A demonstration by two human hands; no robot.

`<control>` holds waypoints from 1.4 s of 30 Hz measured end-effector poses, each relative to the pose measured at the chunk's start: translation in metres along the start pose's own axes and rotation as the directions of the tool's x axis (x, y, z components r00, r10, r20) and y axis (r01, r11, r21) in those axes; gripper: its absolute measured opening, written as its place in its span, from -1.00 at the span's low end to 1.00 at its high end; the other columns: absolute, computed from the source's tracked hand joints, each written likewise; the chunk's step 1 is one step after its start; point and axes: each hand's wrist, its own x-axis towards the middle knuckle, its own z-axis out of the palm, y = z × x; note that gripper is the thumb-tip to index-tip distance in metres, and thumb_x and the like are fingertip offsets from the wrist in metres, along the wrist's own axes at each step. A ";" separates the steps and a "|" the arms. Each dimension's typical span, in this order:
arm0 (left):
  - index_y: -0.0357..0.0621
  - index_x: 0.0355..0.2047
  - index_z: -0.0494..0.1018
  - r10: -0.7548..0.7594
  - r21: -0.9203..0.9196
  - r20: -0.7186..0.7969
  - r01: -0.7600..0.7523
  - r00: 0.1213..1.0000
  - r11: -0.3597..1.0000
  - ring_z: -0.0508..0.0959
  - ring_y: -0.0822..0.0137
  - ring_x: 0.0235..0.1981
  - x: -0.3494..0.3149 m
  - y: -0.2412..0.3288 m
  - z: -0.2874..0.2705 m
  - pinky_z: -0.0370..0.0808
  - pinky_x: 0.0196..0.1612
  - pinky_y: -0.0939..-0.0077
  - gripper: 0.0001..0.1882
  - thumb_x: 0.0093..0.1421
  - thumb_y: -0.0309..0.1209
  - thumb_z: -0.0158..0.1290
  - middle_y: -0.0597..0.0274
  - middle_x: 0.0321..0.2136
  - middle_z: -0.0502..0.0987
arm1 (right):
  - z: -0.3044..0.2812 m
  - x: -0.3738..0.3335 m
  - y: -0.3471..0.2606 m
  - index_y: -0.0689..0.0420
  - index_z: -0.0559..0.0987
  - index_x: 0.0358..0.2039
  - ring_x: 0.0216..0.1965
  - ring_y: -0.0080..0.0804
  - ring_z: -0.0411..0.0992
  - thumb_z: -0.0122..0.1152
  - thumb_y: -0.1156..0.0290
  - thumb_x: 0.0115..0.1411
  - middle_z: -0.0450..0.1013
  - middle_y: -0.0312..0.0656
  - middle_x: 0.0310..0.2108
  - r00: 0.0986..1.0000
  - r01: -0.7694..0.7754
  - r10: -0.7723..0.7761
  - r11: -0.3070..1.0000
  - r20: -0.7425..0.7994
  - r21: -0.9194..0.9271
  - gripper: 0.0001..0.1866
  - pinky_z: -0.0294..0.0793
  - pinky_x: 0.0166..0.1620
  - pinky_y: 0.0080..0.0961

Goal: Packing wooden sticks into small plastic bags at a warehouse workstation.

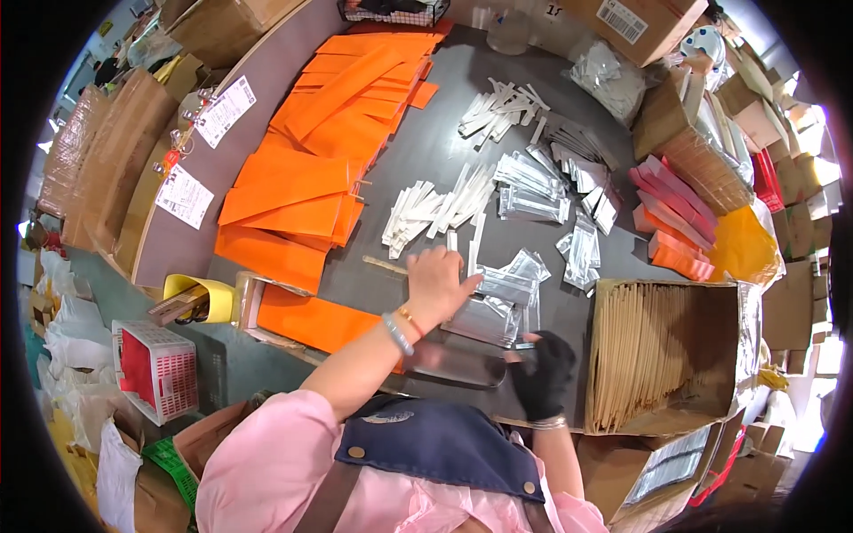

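My left hand, bare with bracelets at the wrist, is stretched over the dark table, thumb apart from its fingers. Just past its fingertips lies a short white strip, beside a loose pile of white strips. My right hand wears a black glove with bare fingertips. Its fingers are curled at the near edge of a heap of clear packets; what they grip is hidden. Left of these fingertips is a dark, glossy flat piece, blurred. Orange flat sleeves lie by my left forearm.
More orange sleeves cover the table's left side. Further packets and white strips lie toward the back. At right are a carton of brown upright sheets and pink-red pieces. A yellow bin hangs at left.
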 end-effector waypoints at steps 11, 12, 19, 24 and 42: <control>0.01 -0.49 0.52 0.293 -0.025 0.069 -0.292 0.954 0.956 0.47 0.17 -0.26 0.024 0.004 0.014 0.30 -0.19 0.18 -0.84 -0.01 -0.27 0.26 0.30 -0.42 0.48 | -0.105 -0.084 0.179 0.31 0.54 -0.14 -0.11 -0.09 0.45 0.28 0.41 0.13 0.49 -0.02 -0.19 0.736 -0.647 0.572 0.752 -0.362 -0.127 -0.68 0.43 0.01 -0.29; 0.01 -0.49 0.52 0.297 -0.027 0.069 -0.296 0.952 0.955 0.47 0.17 -0.26 0.024 0.009 0.016 0.30 -0.19 0.18 -0.84 -0.01 -0.27 0.26 0.30 -0.42 0.48 | -0.106 -0.087 0.187 0.31 0.53 -0.13 -0.12 -0.08 0.46 0.27 0.42 0.12 0.50 -0.01 -0.19 0.710 -0.683 0.641 0.727 -0.293 -0.063 -0.67 0.43 -0.01 -0.28; -0.04 -0.38 0.51 0.388 -0.064 0.207 -0.383 0.898 0.921 0.47 0.21 -0.24 0.037 0.021 0.014 0.35 -0.16 0.21 -0.73 -0.04 -0.27 0.31 0.29 -0.39 0.48 | -0.102 -0.082 0.193 0.29 0.52 -0.08 -0.11 0.11 0.46 0.06 0.41 0.14 0.51 0.10 -0.17 0.780 -0.624 0.564 0.663 -0.272 -0.413 -0.65 0.43 -0.01 -0.14; -0.12 -0.48 0.50 0.352 -0.454 0.339 -0.175 0.873 0.873 0.49 0.17 -0.52 0.018 0.025 -0.021 0.41 -0.41 0.27 -0.79 -0.05 -0.34 0.30 0.22 -0.64 0.47 | -0.109 -0.089 0.191 0.30 0.51 -0.12 -0.06 0.15 0.43 -0.01 0.40 0.18 0.50 0.13 -0.13 0.641 -0.761 0.658 0.611 -0.396 -0.216 -0.68 0.39 0.01 -0.08; -0.16 -0.01 0.45 0.412 -0.119 0.238 -0.394 0.880 0.911 0.32 0.07 0.04 -0.112 -0.041 -0.058 0.23 0.15 0.12 -0.25 -0.29 -0.23 0.40 0.18 -0.03 0.39 | 0.002 -0.039 0.023 -0.14 0.63 -0.09 -0.38 -0.14 0.46 0.22 0.30 0.17 0.45 -0.16 -0.43 0.893 -0.056 0.093 0.994 0.441 -0.095 -0.73 0.47 -0.30 -0.24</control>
